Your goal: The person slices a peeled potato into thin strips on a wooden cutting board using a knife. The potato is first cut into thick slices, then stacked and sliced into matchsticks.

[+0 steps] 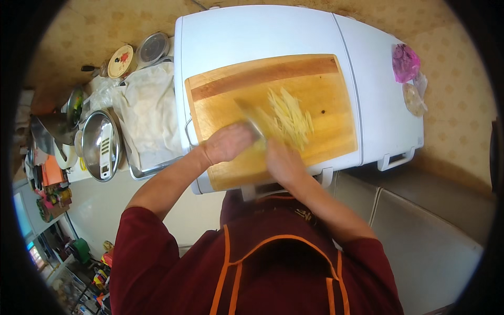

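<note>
A wooden cutting board lies on top of a white chest freezer. My right hand is closed around the handle of a kitchen knife, whose blade is blurred and points away to the upper left. Close against the blade's left side, my left hand is low over the board with its fingers towards the knife. Whatever lies under those fingers is hidden or blurred. Pale yellow vegetable strips form a loose pile to the right of the knife.
The white freezer lid surrounds the board. To the left are a cloth-covered tray, a steel bowl with a white slicer in it, and lidded containers. Plastic bags, one pink, sit at the far right.
</note>
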The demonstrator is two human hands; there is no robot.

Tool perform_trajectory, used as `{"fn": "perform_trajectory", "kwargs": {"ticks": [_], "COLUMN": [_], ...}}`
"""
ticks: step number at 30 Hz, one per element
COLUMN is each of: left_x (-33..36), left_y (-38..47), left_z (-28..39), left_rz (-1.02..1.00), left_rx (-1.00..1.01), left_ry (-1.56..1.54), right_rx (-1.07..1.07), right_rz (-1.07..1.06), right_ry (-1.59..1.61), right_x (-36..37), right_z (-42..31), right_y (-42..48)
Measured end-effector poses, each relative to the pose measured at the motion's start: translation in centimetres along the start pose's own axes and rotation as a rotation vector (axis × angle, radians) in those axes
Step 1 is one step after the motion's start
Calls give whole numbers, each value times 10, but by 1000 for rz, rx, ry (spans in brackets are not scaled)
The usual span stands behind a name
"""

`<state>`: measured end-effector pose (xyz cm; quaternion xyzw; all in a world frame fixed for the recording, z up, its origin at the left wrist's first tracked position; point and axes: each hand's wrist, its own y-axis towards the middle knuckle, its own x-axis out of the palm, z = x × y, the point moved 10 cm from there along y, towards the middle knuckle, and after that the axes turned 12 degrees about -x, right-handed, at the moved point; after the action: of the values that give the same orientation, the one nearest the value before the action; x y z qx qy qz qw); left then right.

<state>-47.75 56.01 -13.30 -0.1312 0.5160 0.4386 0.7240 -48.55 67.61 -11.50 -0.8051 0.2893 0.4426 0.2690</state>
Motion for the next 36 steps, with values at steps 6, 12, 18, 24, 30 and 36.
{"fn": "perform_trajectory", "kwargs": {"ticks": [6,12,18,24,30,36], "left_x": [-4,-4,2,1,-6,4], "left_y": [-5,-3,0,-6,-1,-9], "left_z": [3,1,-4,-1,4,-1], "left_rz": [12,21,-13,7,23,4], "left_rx": [7,-1,-27,-1,10,10], "left_ry": [-6,-25,-28,-14,-11,-4], "right_rx": [50,-10,110,158,2,32], "right_rz": [-127,4,-96,-135,-32,-42], "right_ry": [8,11,63,95,47,3], "right_x": [-25,-23,-2,-22,-13,8], "right_z": [-10,-11,6,0,-7,0], "right_y": [-33,-46,5,-39,-44,-15]}}
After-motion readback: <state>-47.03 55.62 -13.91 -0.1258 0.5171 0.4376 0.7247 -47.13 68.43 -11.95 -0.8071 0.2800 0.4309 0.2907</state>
